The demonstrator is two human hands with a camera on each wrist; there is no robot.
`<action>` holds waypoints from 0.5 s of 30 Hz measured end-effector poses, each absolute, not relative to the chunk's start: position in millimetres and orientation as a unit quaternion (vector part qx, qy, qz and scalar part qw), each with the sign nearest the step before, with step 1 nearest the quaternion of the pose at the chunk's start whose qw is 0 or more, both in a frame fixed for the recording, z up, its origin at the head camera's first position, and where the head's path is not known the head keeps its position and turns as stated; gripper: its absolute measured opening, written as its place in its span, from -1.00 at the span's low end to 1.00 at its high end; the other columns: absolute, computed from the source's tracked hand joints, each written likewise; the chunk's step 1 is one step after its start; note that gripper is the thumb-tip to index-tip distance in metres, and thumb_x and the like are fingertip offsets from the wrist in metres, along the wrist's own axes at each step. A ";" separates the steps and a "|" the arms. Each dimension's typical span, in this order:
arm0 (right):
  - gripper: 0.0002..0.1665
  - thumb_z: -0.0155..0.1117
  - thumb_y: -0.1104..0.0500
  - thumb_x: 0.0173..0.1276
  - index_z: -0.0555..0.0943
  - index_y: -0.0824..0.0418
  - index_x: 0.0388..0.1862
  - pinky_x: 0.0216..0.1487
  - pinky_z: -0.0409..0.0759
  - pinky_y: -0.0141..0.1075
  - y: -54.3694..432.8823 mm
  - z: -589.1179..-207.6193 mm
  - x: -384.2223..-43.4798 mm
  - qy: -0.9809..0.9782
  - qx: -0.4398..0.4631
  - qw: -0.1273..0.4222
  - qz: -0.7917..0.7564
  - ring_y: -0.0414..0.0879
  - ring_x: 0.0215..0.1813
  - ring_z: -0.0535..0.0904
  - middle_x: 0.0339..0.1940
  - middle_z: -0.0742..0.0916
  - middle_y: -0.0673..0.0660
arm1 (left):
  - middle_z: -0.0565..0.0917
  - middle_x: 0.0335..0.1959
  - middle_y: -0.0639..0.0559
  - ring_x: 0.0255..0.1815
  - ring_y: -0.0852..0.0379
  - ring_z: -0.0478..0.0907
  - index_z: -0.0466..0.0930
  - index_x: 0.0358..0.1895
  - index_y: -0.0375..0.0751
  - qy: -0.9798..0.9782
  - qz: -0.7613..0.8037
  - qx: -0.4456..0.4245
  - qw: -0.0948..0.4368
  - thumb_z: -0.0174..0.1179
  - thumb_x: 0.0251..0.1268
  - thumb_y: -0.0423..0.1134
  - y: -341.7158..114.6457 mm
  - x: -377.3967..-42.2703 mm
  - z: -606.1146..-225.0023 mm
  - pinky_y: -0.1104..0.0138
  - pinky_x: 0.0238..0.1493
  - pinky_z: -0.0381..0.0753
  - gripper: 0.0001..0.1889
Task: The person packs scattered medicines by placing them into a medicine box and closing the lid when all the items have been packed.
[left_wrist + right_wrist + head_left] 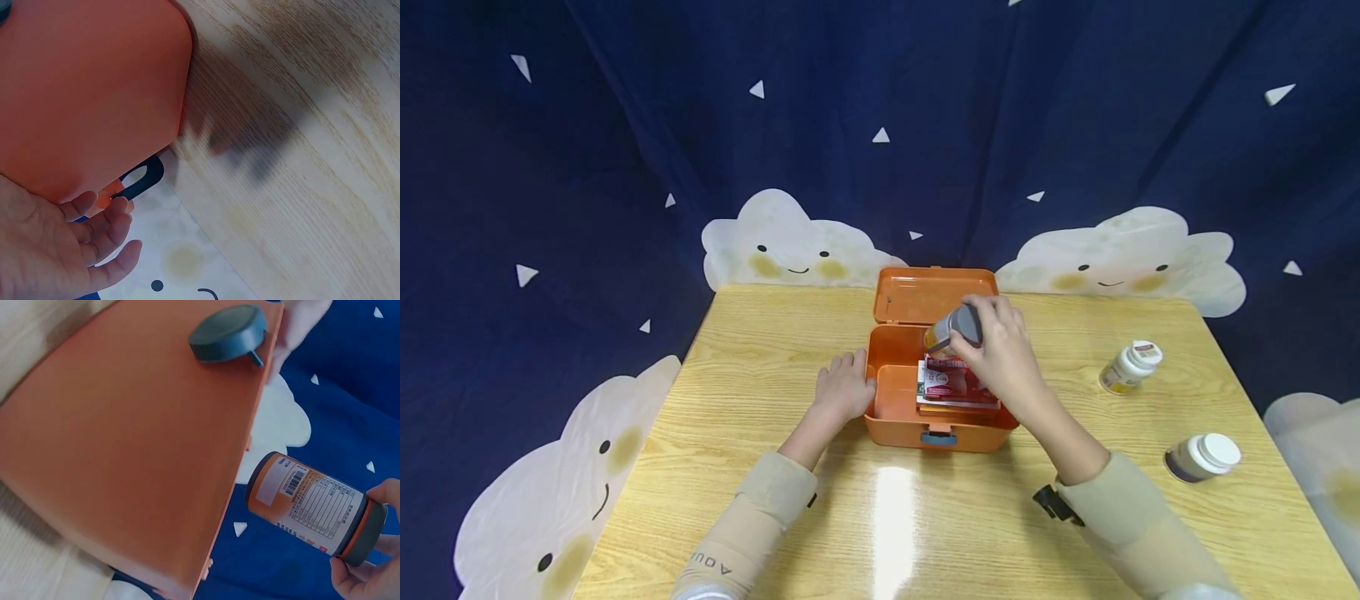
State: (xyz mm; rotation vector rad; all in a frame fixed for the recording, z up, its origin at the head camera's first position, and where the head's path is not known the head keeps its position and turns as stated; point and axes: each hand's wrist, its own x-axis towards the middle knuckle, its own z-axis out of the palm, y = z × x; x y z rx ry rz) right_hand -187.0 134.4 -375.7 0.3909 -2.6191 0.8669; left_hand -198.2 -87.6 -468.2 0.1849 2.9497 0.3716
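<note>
At the left of the frame, a pale wood-grain tabletop (752, 358) runs up to a navy curtain (820, 100) printed with smiling white clouds. Left of centre, the left hand (845, 385) rests against the left wall of an open orange plastic box (895, 432), its fingers loosely bent and slightly apart, gripping nothing. The box stands at the centre, its orange lid (932, 293) tipped back towards the curtain and a blue-grey latch (938, 438) on its front wall. In its right half lies a red printed carton (957, 382) on top of other flat packs, while the left half shows bare floor.

Over the back of that right half is a cylindrical bottle with an orange-and-white label and a dark grey cap (950, 332), tilted, cap to the upper right. The right hand (1000, 346) pinches it by the cap, thumb and fingers clamped on either side; the right wrist view shows the bottle apart from the box's rim. The cartons occupy the space below it.

Further right, a white bottle with a yellow-marked label (1129, 368) stands near the middle right, and a white-capped bottle with a dark label (1202, 458) stands nearer the lower right, well apart from the box.
</note>
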 end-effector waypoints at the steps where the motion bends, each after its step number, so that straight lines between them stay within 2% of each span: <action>1: -0.46 0.27 0.12 0.13 0.45 0.29 0.09 -0.18 0.45 0.04 131.5 -376.9 -188.3 -0.925 0.143 0.175 0.304 0.22 -0.09 0.38 -0.03 0.49 0.36 | 0.42 0.02 -0.15 0.03 -0.11 0.34 0.22 0.19 -0.22 0.987 0.125 0.062 0.081 -0.12 0.28 -0.10 -87.6 -198.4 -468.2 0.02 -0.04 0.33 -0.55; 15: -0.44 0.25 0.07 0.16 0.44 0.23 0.13 -0.24 0.52 -0.05 101.2 -392.5 -205.3 -0.937 0.173 0.127 0.274 0.21 -0.03 0.37 0.00 0.49 0.32 | 0.42 0.00 -0.15 0.03 -0.12 0.34 0.23 0.18 -0.24 0.987 0.123 0.064 0.081 -0.09 0.28 -0.11 -87.2 -198.2 -466.2 0.03 -0.08 0.33 -0.55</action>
